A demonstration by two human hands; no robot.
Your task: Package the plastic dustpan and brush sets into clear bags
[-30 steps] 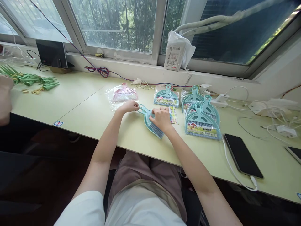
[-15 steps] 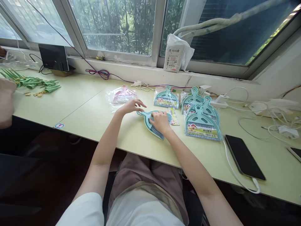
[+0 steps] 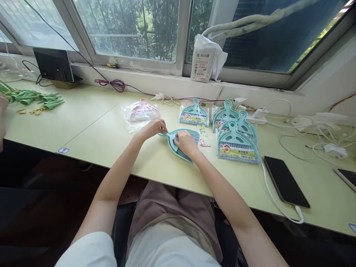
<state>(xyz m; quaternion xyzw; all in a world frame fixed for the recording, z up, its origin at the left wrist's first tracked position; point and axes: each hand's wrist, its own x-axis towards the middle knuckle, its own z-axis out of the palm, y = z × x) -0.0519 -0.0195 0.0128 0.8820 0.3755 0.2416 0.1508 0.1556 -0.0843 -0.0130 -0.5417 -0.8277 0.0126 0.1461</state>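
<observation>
A teal dustpan [image 3: 171, 142] lies flat on the table in front of me, its handle pointing left. A small teal brush with blue-grey bristles [image 3: 183, 155] sits inside it, partly covered by my fingers. My left hand [image 3: 154, 128] is closed at the handle end, fingertips pinched together on it. My right hand [image 3: 187, 143] rests over the middle of the pan, fingers curled on the brush. Just beyond the pan's right edge lies a printed label card [image 3: 204, 136]. On the right are several bagged teal brush-and-dustpan sets [image 3: 237, 142]; a pink bagged set [image 3: 144, 111] is behind my left hand.
A black phone [image 3: 286, 181] with a white cable lies to the right, near tangled cords and a power strip [image 3: 314, 120]. Green bundles [image 3: 50, 100] and a tablet [image 3: 54, 65] stand at the left, where another person's hand [image 3: 2, 118] shows at the edge.
My left hand has come down and closed from spread fingers onto the dustpan's handle. The right hand stays on the brush. The view has shifted slightly.
</observation>
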